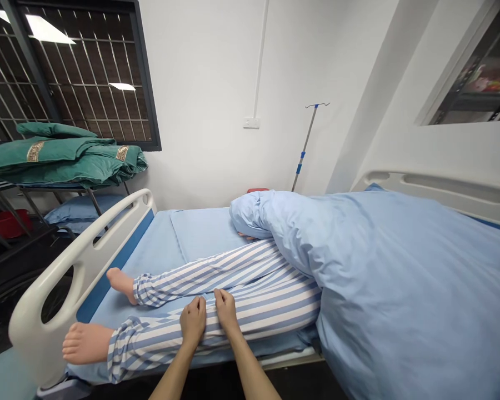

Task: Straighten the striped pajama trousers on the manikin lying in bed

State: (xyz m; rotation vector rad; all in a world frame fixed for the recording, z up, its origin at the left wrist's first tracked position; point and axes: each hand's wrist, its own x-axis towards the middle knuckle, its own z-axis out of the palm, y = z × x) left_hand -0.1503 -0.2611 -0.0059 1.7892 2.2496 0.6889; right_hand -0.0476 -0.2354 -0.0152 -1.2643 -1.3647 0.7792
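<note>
Apparently, the left hand [193,320] and right hand [226,310] pinch the striped trousers [275,306] at lower centre, grips narrow; an uneven tug could twist them. Beyond, centre right, the blue quilt [383,278] covers their upper end and might slide if dragged.

Two bare hands [193,320], rounded knuckles, slim bare wrists [232,332], uncovered forearms [256,368] broadening away from them

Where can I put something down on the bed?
Biggest bare patch: the blue sheet past the far striped leg, between the white footboard and the bunched quilt. A smaller patch lies between the far foot and near foot. Crowded: the near leg, where the left hand and right hand are, and the quilted right side.
</note>
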